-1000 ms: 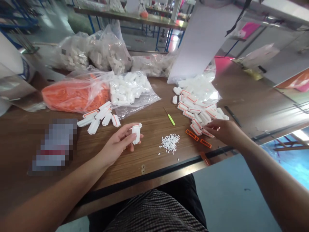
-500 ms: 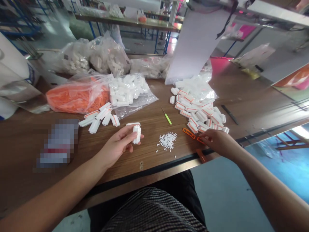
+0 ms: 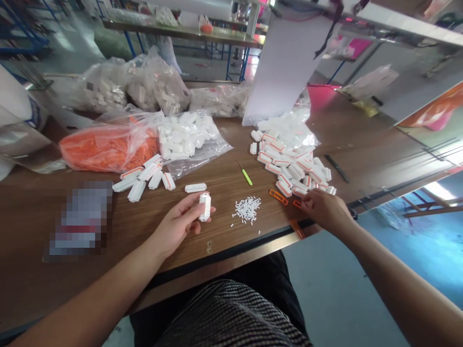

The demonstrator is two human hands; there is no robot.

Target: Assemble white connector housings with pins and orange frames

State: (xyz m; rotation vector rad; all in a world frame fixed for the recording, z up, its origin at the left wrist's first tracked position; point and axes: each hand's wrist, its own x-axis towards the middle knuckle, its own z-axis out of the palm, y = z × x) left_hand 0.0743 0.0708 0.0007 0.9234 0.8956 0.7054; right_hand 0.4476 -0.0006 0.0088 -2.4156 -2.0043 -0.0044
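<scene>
My left hand (image 3: 184,217) grips a white plastic piece (image 3: 205,207) between thumb and fingers, with its face of small holes turned up. Just behind it on the table lies another white piece (image 3: 196,187). Over at the right, my right hand (image 3: 323,209) is closed, its fingertips down beside a small orange frame (image 3: 297,204) they partly cover; whatever they pinch is hidden. A second orange frame (image 3: 278,196) lies left of it. Between the hands is a pile of tiny white pegs (image 3: 246,209), with a green-handled pick (image 3: 246,176) behind it.
White pieces with orange edging (image 3: 285,164) are heaped at the right, fewer (image 3: 144,178) at the left. Behind stand a bag of orange parts (image 3: 108,147) and a bag of white parts (image 3: 188,135). A blurred-out flat object (image 3: 79,219) lies left; a dark strip (image 3: 337,168) lies right.
The view has shifted slightly. My left hand has come a little nearer to me, uncovering more of the white piece behind it. My right hand has moved slightly right relative to the orange frame.
</scene>
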